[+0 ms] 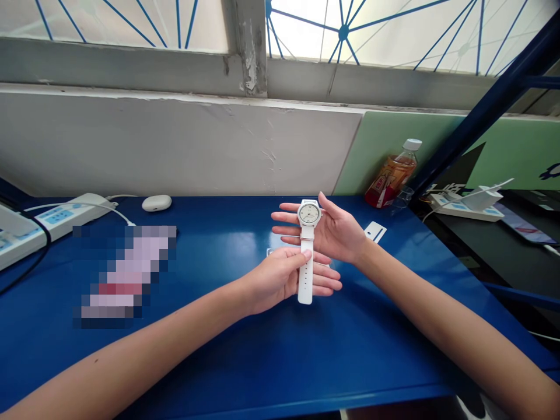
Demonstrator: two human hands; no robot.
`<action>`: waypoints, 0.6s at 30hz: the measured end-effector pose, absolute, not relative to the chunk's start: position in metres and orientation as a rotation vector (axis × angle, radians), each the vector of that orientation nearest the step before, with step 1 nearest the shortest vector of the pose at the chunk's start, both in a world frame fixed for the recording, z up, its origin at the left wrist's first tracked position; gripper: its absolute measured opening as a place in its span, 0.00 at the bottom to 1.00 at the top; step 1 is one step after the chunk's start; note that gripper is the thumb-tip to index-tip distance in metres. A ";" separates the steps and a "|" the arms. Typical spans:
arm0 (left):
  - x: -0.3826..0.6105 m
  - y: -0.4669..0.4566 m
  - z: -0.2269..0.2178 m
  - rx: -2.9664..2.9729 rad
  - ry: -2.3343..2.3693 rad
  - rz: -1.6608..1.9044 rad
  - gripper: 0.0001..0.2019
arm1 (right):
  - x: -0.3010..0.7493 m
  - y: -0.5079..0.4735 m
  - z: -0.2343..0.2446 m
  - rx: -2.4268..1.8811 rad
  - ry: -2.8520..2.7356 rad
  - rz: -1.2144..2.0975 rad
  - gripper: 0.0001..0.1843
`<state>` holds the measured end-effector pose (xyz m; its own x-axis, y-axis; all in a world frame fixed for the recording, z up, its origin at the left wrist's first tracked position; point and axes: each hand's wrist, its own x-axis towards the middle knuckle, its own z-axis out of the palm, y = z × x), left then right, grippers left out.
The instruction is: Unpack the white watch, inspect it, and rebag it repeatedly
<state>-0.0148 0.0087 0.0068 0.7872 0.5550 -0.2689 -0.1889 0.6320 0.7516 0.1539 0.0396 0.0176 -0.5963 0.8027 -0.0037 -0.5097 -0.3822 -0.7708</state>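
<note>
A white wristwatch (309,214) with a round, pale dial is stretched out lengthwise over the blue desk (210,350). My left hand (280,271) pinches its holed strap, thumb on top and fingers stretched out beneath. Palm up, my right hand (335,230) has its fingers spread behind the dial; whether it touches the watch case I cannot tell. Partly hidden behind my left hand is a small clear or pale item that I cannot make out. Just beyond my right wrist lies a white card-like piece (376,231).
A pixelated phone-like object (129,274) with a cable lies left, near a white earbud case (156,203) and a power strip (56,219). At back right, a drink bottle (394,175) leans by a blue metal bar (476,111). Another power strip (468,204) sits beyond it.
</note>
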 end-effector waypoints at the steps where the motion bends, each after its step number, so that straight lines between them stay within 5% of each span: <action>1: -0.015 0.009 0.008 0.775 0.516 0.455 0.14 | 0.155 0.039 0.019 -0.488 -0.971 2.046 0.36; 18: -0.015 0.011 0.005 0.770 0.537 0.429 0.14 | 0.156 0.037 0.028 -0.460 -1.025 2.069 0.44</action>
<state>-0.0148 0.0110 0.0054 0.7841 0.5458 -0.2954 -0.1680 0.6449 0.7455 0.1558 0.0370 0.0280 -0.6409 0.7675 0.0154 -0.4773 -0.3827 -0.7910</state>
